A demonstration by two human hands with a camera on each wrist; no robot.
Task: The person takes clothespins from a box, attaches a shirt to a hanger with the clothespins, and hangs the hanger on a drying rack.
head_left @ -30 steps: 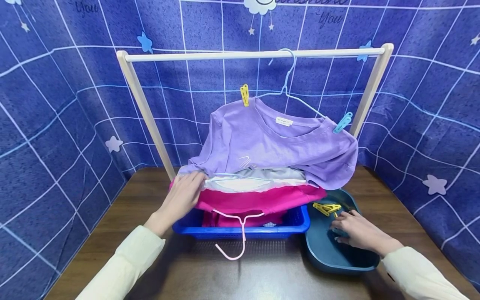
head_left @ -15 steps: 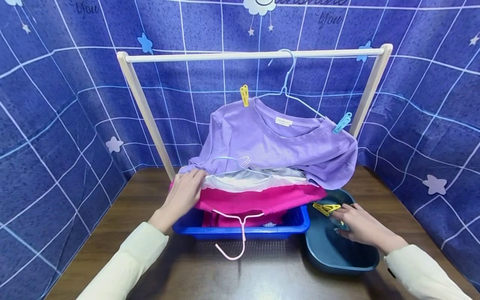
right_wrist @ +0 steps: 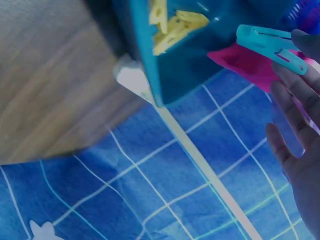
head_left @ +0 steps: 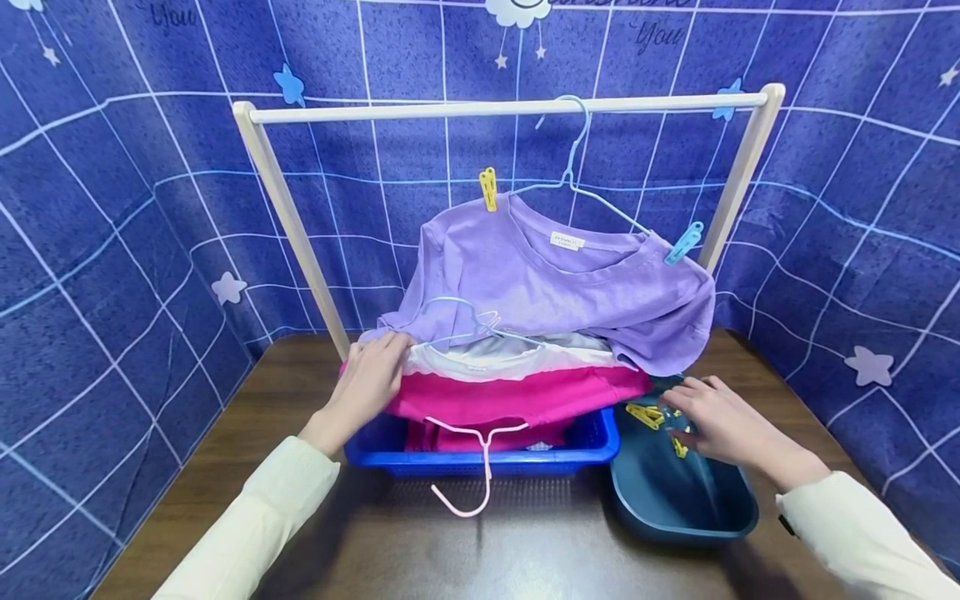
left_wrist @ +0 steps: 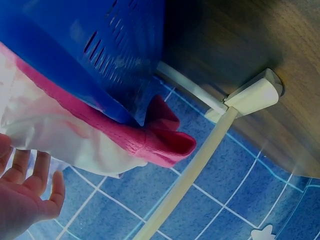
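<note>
My left hand point(head_left: 366, 375) grips the left shoulder of a white shirt point(head_left: 510, 365), which lies atop the pile. A light-blue hanger point(head_left: 480, 327) sits at its neckline, hook raised. Over the dark teal tub point(head_left: 675, 529), my right hand point(head_left: 716, 417) pinches a turquoise clothespin point(right_wrist: 270, 47) between thumb and fingers. Several yellow clothespins point(head_left: 645, 415) lie in the tub below that hand. Behind the pile, a purple shirt point(head_left: 570, 300) hangs on a blue hanger point(head_left: 573, 158), with a yellow clothespin point(head_left: 488, 189) and a blue clothespin point(head_left: 684, 242) at its shoulders.
A blue basket point(head_left: 480, 465) holds the pile, including a hot-pink garment point(head_left: 517, 398). A pink hanger point(head_left: 486, 458) hooks out over its front rim. The rack's rail point(head_left: 420, 112) spans the back of the wooden table point(head_left: 540, 550), before a blue patterned curtain point(head_left: 405, 50).
My right hand has risen from inside the tub with a turquoise clothespin in its fingers. The hook of the white shirt's hanger has swung up. My left hand keeps its place.
</note>
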